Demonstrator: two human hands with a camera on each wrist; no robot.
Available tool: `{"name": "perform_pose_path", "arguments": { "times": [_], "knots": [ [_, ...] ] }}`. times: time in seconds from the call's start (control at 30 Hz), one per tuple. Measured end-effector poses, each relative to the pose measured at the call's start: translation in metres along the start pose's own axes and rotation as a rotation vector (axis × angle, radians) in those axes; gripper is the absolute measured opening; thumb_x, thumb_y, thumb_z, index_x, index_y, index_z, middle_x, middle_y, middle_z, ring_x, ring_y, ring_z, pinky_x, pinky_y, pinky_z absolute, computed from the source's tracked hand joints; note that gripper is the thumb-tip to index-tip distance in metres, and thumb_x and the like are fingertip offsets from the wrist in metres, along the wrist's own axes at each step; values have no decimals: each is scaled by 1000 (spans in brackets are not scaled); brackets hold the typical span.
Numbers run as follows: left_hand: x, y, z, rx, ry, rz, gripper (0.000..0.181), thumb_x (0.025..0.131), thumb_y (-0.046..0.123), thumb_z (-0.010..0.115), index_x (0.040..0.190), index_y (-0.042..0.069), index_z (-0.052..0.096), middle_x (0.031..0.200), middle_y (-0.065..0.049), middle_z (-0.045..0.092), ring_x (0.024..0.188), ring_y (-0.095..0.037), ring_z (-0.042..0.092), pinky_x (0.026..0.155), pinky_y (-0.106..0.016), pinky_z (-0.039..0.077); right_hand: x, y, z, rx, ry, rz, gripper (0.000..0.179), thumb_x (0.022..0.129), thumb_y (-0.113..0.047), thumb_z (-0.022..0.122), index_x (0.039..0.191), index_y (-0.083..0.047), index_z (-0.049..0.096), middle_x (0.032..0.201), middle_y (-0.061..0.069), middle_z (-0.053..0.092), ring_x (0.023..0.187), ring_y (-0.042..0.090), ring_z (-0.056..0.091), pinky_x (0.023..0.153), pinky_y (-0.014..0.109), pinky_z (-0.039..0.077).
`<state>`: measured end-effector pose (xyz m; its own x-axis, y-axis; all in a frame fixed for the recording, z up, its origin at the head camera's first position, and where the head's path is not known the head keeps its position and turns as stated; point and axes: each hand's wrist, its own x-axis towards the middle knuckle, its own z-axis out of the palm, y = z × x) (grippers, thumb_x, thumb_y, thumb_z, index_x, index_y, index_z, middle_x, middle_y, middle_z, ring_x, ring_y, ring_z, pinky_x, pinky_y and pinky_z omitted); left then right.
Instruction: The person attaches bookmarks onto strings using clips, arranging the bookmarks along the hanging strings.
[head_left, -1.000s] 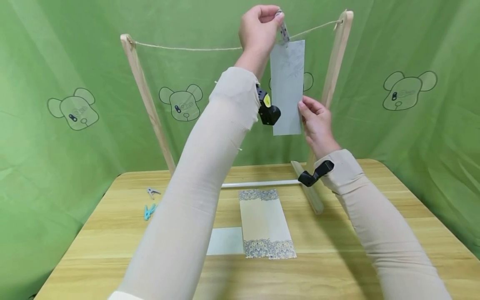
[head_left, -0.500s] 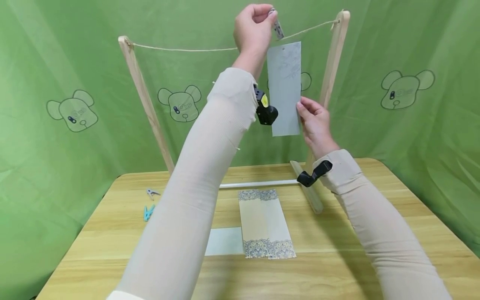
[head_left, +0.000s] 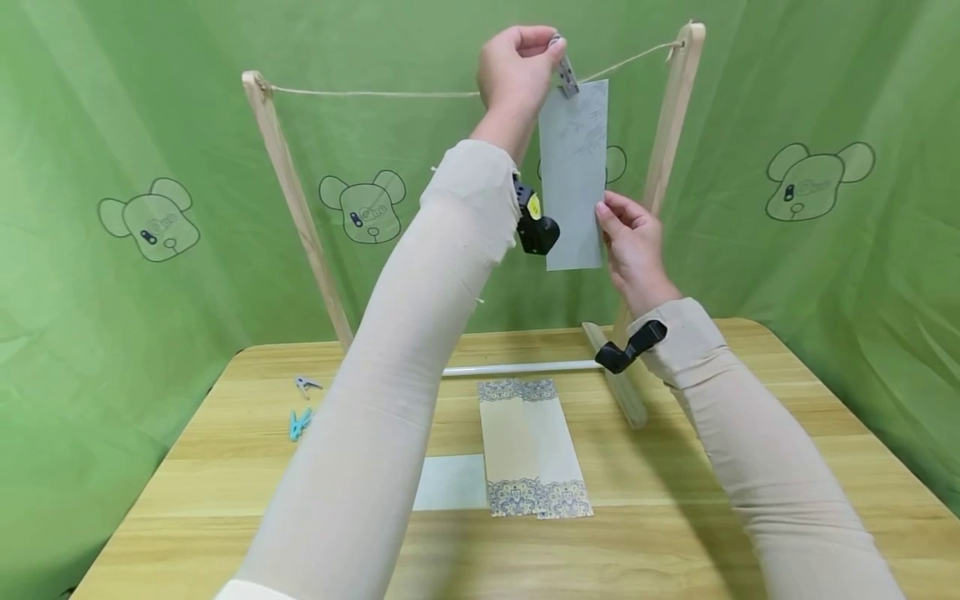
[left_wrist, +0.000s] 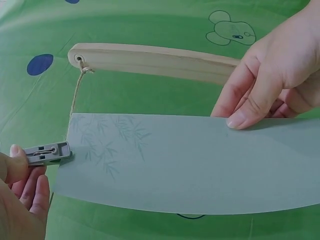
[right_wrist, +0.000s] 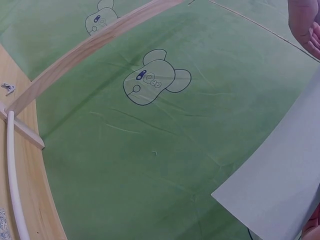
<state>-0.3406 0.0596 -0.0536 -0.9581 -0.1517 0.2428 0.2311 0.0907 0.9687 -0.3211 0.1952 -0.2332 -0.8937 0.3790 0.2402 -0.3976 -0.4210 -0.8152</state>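
Note:
My left hand (head_left: 517, 79) pinches a grey clothespin (head_left: 567, 77) between thumb and fingers, high at the string (head_left: 375, 93). The clothespin's jaws overlap the top edge of a long pale blue card (head_left: 573, 192). In the left wrist view, the card (left_wrist: 190, 170) shows a printed bamboo-leaf pattern at the end beside the clothespin (left_wrist: 48, 152). With thumb and fingers, my right hand (head_left: 633, 250) holds the card by its right edge, below the middle. The right wrist view catches the card's lower corner and plain back (right_wrist: 275, 170), with most of the right hand out of frame.
A wooden frame with a left post (head_left: 292, 200) and right post (head_left: 675, 125) carries the string; a white rod (head_left: 525, 367) joins its feet. Two patterned cards (head_left: 528, 450) and a pale card (head_left: 453, 482) lie on the table. A grey clothespin (head_left: 306, 385) and turquoise clothespins (head_left: 299, 423) lie left.
Half a second ago the clothespin was raised off the card, exposing a small hole near its top. My left hand has come down, bringing the clothespin back over the card's top edge.

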Motion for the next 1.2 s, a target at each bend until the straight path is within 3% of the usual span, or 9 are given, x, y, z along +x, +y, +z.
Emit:
{"name": "perform_pose_path", "arguments": {
  "times": [0.73,1.07,1.2],
  "knots": [
    [-2,1,-2,88,-83,-21,19,83,19,72,102,22,69,97,13,69,82,2,61,74,-7,45,3,0,1,-29,7,4,22,87,3,61,79,-14,72,81,-1,61,73,8,55,64,13,50],
    [0,0,-8,96,-180,-18,28,84,24,71,111,23,67,107,15,66,93,3,58,82,-8,44,3,0,0,-31,7,11,21,88,2,61,80,-14,72,82,-1,61,74,9,56,66,14,51],
    [1,0,-10,115,-187,-25,30,84,26,72,113,24,66,110,15,65,97,3,57,86,-10,43,3,1,0,-44,9,7,22,88,2,61,79,-14,72,82,-1,61,75,9,56,67,14,51]
  ]
}}
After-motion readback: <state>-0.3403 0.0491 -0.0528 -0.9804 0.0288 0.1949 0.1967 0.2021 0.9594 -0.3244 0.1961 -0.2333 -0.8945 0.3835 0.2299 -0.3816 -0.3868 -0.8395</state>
